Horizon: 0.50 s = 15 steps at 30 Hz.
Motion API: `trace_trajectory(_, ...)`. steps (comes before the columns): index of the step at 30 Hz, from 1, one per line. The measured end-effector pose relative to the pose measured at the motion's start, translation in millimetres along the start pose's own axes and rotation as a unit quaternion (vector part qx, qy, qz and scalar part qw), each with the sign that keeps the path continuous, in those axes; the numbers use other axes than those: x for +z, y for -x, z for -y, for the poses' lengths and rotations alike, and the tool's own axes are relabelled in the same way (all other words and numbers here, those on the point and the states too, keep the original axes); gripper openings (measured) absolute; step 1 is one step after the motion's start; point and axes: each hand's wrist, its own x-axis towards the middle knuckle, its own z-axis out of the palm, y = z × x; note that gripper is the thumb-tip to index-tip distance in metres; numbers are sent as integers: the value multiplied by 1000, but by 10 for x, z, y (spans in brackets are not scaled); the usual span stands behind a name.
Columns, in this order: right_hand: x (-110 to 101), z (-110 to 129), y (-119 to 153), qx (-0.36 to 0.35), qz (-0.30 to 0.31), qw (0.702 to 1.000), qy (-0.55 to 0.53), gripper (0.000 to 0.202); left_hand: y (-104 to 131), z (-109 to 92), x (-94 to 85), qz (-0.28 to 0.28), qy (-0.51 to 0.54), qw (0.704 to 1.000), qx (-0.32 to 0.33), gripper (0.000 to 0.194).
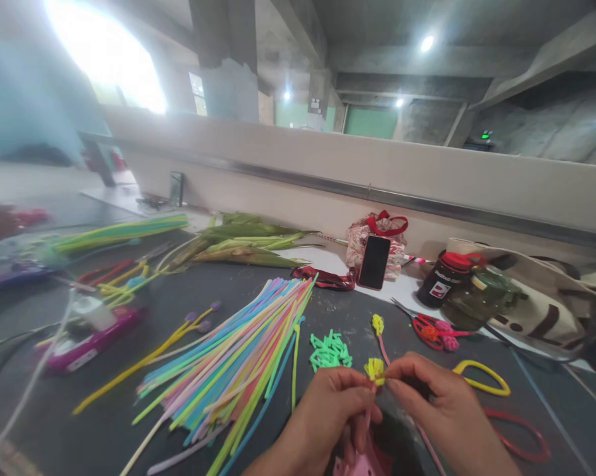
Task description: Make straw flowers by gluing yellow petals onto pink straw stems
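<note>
A small yellow flower head point(374, 369) made of short bent strips is held up between my two hands, on a thin pink stem. My left hand point(327, 410) is closed around the stem just under the yellow strips. With thumb and forefinger, my right hand point(434, 400) pinches at the right edge of the flower. Just beyond lies a second yellow flower point(378, 324) on a pink stem. Short green pieces point(330, 350) are heaped left of it. A big fan of coloured pipe cleaners point(238, 357) spreads out to the left of my hands.
Scissors point(429, 330) with red handles lie near a black bottle point(441, 281) and a canvas bag point(540, 291). A phone point(374, 262) leans on a patterned pouch. Corn husks point(243, 241) rest by the back panel, and a purple glue gun point(94, 337) lies left.
</note>
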Motion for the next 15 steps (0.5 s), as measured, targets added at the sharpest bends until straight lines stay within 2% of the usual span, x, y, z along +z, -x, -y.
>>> trace_trajectory(9, 10, -53, 6, -38, 0, 997, 63, 19, -41, 50, -18, -4, -44, 999, -4, 9)
trace_trajectory(15, 13, -114, 3, -46, 9, 996, 81, 19, -58, 46, 5, -40, -84, 996, -11, 7)
